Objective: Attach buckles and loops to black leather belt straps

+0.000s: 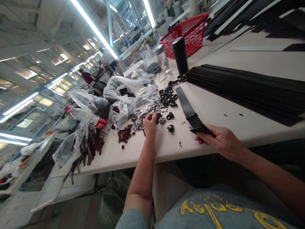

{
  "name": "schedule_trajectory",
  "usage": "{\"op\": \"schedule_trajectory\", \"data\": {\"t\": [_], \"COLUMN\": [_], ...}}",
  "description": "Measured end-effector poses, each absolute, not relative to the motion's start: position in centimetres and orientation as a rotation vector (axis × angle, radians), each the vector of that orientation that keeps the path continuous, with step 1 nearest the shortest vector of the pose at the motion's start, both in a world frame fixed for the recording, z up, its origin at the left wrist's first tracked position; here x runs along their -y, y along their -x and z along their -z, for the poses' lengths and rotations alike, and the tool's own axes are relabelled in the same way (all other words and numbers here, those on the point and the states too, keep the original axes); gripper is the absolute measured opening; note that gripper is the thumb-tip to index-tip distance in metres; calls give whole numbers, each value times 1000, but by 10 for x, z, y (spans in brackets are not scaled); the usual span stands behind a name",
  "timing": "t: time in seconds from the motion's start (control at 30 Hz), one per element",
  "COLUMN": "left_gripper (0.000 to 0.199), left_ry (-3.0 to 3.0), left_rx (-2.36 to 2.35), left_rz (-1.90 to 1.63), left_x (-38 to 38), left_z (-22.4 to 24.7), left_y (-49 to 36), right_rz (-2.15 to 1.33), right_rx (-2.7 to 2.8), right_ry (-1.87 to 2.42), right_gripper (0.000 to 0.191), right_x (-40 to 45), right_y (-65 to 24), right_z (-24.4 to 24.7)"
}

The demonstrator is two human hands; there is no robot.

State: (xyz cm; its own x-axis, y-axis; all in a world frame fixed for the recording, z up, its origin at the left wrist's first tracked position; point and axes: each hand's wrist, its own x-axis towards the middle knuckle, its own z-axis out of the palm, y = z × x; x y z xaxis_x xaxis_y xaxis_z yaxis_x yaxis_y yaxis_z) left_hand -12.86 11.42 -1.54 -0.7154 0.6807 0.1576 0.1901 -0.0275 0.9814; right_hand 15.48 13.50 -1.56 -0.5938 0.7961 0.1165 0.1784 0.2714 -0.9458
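Note:
My right hand [220,140] grips one end of a black leather belt strap [187,103] over the table's front edge. A black loop [192,116] sits around the strap, whose far part slants away across the table. My left hand [150,124] is closed at the small parts, fingertips pressed together; a dark piece shows beside them, but what they hold is hidden. Around it lie metal buckles [163,109], a heap of black loops [168,96] and a few single black loops [170,128]. Small brown loops [126,133] are piled to its left.
Stacked black straps [247,92] fill the right side of the table [214,108]. A red basket [197,35], a black cylinder [180,55] and a glass jar [163,58] stand behind. Plastic bags [119,92], a bottle [89,118] and brown strips [91,143] lie left. People work far off.

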Motion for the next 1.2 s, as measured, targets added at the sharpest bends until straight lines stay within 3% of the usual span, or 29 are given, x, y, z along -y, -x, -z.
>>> {"op": "schedule_trajectory", "data": {"t": [0.57, 1.0, 1.2], "left_gripper": [42, 42, 46], "left_ry": [-833, -951, -981], "left_rx": [-1701, -1373, -1385], "left_rz": [-1750, -1371, -1381], "left_x": [-111, -111, -112], "left_z": [7, -13, -17], "left_y": [115, 59, 58], "right_rz": [-1503, -2023, -2031], "right_rx": [1789, 1171, 1128], "right_ry": [926, 658, 586], "right_gripper": [58, 45, 40], "right_x": [-136, -161, -162], "right_y": [-153, -121, -110], "right_z": [12, 6, 14]}}
